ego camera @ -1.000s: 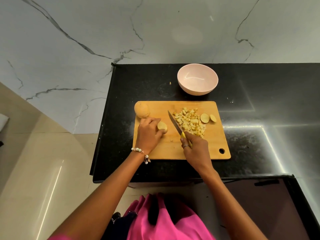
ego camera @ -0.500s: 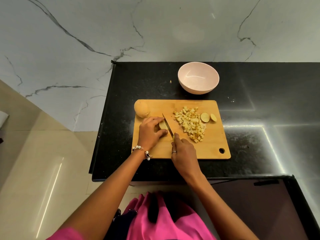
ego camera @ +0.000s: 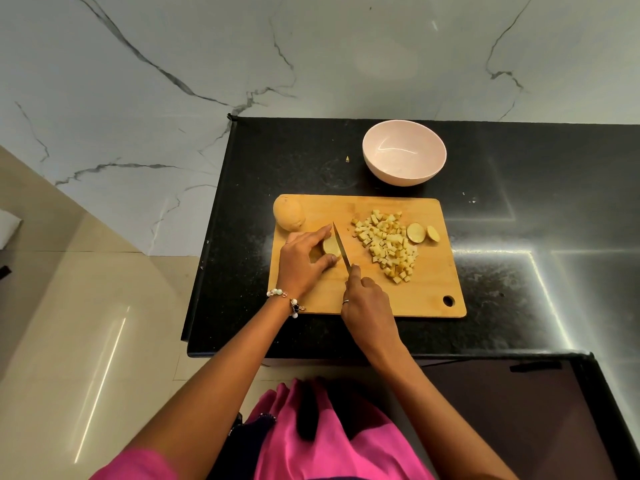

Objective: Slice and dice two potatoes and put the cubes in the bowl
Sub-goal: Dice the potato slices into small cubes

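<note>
Head view shows us cutting on the wooden board [ego camera: 408, 299]. Our left hand [ego camera: 304, 263] curls round a potato piece [ego camera: 331, 246] near the board's left side. Our right hand [ego camera: 367, 301] grips the knife [ego camera: 341, 249], blade right beside the piece, maybe touching. A whole potato [ego camera: 289, 213] sits at the far left corner. Cubes [ego camera: 389, 245] lie mid-board, two slices [ego camera: 422, 233] by the right edge. The bowl [ego camera: 404, 157] waits behind. We are slicing; next, press down carefully.

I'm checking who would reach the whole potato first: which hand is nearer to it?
Left. The left hand sits just below the whole potato, gripping a cut piece; the right hand holds the knife farther right.
</note>
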Available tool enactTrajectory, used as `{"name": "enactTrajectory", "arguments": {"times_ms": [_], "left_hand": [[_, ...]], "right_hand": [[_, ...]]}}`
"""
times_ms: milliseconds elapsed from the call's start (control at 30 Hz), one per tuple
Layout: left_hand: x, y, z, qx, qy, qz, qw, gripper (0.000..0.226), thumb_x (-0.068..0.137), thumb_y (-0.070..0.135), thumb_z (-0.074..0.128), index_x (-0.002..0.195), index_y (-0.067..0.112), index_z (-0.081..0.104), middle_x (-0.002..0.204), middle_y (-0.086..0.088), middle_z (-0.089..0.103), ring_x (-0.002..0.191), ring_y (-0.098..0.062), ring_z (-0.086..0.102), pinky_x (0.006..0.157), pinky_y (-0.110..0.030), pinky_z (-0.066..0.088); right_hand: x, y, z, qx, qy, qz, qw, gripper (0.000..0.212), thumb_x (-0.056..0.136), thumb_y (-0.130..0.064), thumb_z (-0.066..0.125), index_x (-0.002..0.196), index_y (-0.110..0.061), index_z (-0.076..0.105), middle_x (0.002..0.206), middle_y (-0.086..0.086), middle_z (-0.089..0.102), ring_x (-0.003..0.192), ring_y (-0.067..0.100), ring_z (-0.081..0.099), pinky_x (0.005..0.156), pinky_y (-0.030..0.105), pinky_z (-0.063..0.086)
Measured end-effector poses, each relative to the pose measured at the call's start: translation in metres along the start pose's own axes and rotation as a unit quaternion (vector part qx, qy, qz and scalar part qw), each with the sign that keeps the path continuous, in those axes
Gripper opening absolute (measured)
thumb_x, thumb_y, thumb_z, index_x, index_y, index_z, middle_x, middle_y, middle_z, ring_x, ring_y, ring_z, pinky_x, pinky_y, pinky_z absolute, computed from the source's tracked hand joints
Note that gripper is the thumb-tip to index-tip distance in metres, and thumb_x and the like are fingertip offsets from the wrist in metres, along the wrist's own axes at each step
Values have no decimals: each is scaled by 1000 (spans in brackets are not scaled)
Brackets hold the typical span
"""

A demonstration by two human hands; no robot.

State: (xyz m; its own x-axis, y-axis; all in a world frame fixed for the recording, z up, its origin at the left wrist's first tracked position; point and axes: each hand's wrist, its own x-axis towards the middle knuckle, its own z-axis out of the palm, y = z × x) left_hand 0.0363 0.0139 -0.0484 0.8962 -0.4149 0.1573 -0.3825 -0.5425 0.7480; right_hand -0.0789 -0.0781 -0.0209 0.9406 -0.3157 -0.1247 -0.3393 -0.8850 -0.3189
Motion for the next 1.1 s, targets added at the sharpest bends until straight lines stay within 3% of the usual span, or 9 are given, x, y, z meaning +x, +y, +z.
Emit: {"name": "enactTrajectory", "arguments": {"times_ms": [233, 367, 500, 533, 633, 700, 1100], "left_hand": [[-1, 0, 5, -6, 29, -4, 1000, 59, 71, 24, 79, 126, 18, 59, 110, 4, 68, 99, -12, 48, 84, -9, 30], [-2, -2, 7, 5, 38, 4, 999, 57, 72, 27, 78, 125, 16, 60, 108, 1, 69, 99, -16, 50, 83, -10, 29], [-3, -2, 7, 8, 34, 4, 999, 57, 73, 27, 78, 126, 17, 59, 110, 1, 69, 100, -16, 50, 82, -12, 30], [-3, -2, 7, 5, 32, 2, 999, 58, 73, 27, 78, 126, 17, 59, 110, 2, 68, 101, -16, 50, 82, -12, 30], [-2, -3, 6, 6, 24, -2, 1000, 58, 74, 27, 77, 128, 19, 57, 112, 3, 67, 102, -15, 50, 84, -13, 31], [-2, -3, 6, 4, 21, -6, 1000, 58, 74, 26, 77, 129, 19, 56, 113, 4, 67, 103, -15, 50, 85, -14, 32], [-1, -5, 6, 8, 20, 3, 1000, 59, 75, 28, 76, 130, 18, 56, 113, 4, 67, 103, -16, 50, 83, -10, 28]], "right_hand": [[3, -5, -1, -67, -13, -11, 998, 56, 95, -2, 27, 148, 3, 10, 117, 21, 55, 93, 36, 59, 70, 36, 39], [-28, 2, 1, -68, -28, -19, 997, 60, 94, -2, 31, 148, 3, 8, 116, 18, 54, 89, 33, 59, 65, 32, 31], [-35, 7, 6, -103, 9, -16, 995, 55, 68, 5, 61, 123, 11, 54, 69, 16, 62, 43, 29, 54, 42, 29, 24], [-35, 8, 6, -80, 7, -20, 997, 54, 70, 5, 61, 123, 11, 54, 69, 18, 62, 45, 31, 55, 43, 29, 25], [-29, 6, -6, 6, -12, -10, 1000, 53, 93, -5, 40, 144, 3, 28, 98, 22, 61, 79, 38, 59, 60, 35, 33], [-24, 6, -8, 13, 22, -19, 999, 53, 97, -9, 34, 147, 0, 20, 105, 20, 59, 87, 36, 57, 65, 36, 32], [-13, 4, -8, 9, 16, -21, 1000, 52, 98, -12, 31, 148, -3, 19, 107, 18, 59, 90, 34, 56, 66, 34, 30]]}}
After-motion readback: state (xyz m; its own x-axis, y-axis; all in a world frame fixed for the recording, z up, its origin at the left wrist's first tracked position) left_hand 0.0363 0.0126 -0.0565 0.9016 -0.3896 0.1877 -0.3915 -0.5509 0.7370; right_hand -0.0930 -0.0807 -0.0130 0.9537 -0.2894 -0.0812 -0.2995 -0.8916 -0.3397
